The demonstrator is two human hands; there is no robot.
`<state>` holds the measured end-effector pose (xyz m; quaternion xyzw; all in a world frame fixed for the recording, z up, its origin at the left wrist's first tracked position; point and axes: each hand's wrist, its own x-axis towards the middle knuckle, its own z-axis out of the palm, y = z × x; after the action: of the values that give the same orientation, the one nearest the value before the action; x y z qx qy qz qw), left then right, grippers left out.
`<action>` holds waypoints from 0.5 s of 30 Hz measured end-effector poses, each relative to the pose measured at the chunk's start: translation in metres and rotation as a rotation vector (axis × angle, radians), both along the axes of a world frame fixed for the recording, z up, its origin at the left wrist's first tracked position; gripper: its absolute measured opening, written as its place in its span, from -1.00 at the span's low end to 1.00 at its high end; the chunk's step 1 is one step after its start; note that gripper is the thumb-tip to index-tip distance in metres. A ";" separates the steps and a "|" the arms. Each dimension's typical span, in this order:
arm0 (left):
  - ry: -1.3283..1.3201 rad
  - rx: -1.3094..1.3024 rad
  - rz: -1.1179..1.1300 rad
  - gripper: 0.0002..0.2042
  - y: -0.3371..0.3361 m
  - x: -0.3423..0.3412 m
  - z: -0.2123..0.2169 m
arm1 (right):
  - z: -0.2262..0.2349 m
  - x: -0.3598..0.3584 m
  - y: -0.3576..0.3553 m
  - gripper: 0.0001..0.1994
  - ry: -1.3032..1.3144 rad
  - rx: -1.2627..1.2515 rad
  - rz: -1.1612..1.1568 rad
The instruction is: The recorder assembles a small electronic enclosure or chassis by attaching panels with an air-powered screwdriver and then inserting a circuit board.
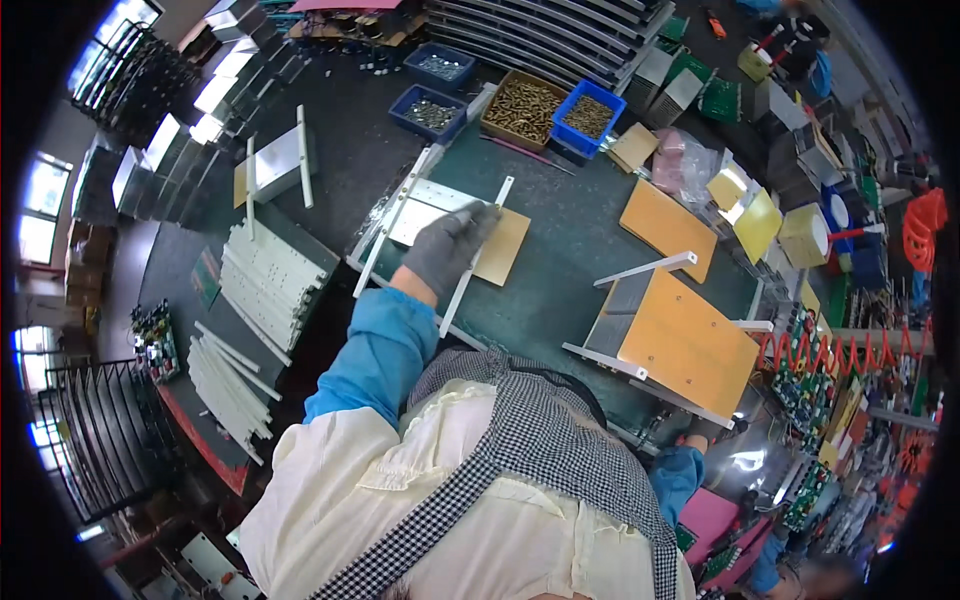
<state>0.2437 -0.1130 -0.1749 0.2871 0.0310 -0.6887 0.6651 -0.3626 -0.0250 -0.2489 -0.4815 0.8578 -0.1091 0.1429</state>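
Note:
My left hand (450, 250), in a grey glove, lies over a white metal strip (459, 303), its fingers closed around the strip's upper part. Under and beside it are a silver metal plate (425, 207), a tan board (507, 247) and a second white strip with holes (386, 235). At the right of the table stands a box-like piece with an orange-tan top (690, 345) and white strips along its sides. My right hand (697, 439) is at the near right corner of that piece, mostly hidden by it and by the table edge, so its fingers do not show.
Beyond the green table (560, 290) are a brown bin of brass-coloured screws (524, 107), a blue bin (588, 116) and two dark blue bins of small metal parts (428, 112). An orange-tan board (668, 230) lies at right. White strips (262, 285) are piled on a left table.

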 end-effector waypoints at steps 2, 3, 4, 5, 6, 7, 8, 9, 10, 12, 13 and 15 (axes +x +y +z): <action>0.036 -0.024 0.027 -0.60 -0.023 0.017 -0.005 | -0.001 0.000 0.005 -0.65 -0.016 -0.004 -0.016; 0.038 0.023 0.021 -0.59 -0.038 0.021 -0.009 | -0.002 0.000 0.007 -0.66 -0.025 -0.007 -0.023; 0.051 0.043 0.027 -0.57 -0.053 0.022 -0.014 | -0.003 0.000 0.009 -0.66 -0.035 -0.008 -0.033; 0.113 0.037 0.029 -0.56 -0.069 0.022 -0.020 | -0.005 0.000 0.012 -0.67 -0.046 -0.008 -0.042; -0.003 0.055 0.007 -0.60 -0.084 0.021 -0.027 | -0.007 0.001 0.014 -0.67 -0.059 -0.017 -0.046; -0.198 0.013 -0.064 -0.64 -0.098 0.021 -0.034 | -0.008 0.002 0.017 -0.68 -0.074 -0.020 -0.049; -0.702 -0.062 -0.197 -0.67 -0.111 0.020 -0.041 | -0.008 0.004 0.021 -0.68 -0.087 -0.020 -0.053; -1.542 -0.166 -0.355 -0.69 -0.122 0.025 -0.046 | -0.007 0.006 0.024 -0.69 -0.106 -0.025 -0.056; -2.070 -0.201 -0.389 -0.71 -0.133 0.033 -0.048 | -0.005 0.010 0.029 -0.69 -0.120 -0.030 -0.064; -2.229 -0.015 -0.402 -0.72 -0.150 0.047 -0.050 | 0.002 0.021 0.038 -0.70 -0.164 -0.060 -0.072; -2.199 -0.053 -0.220 -0.70 -0.159 0.065 -0.044 | 0.007 0.028 0.041 -0.71 -0.184 -0.098 -0.091; -2.206 0.166 -0.343 -0.67 -0.193 0.095 -0.024 | 0.021 0.043 0.049 -0.66 -0.221 -0.215 -0.251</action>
<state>0.3386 -0.3057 -0.1988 0.7844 -0.5700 -0.1355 0.2034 -0.3198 0.0239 -0.2280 -0.3682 0.8737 -0.2690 0.1693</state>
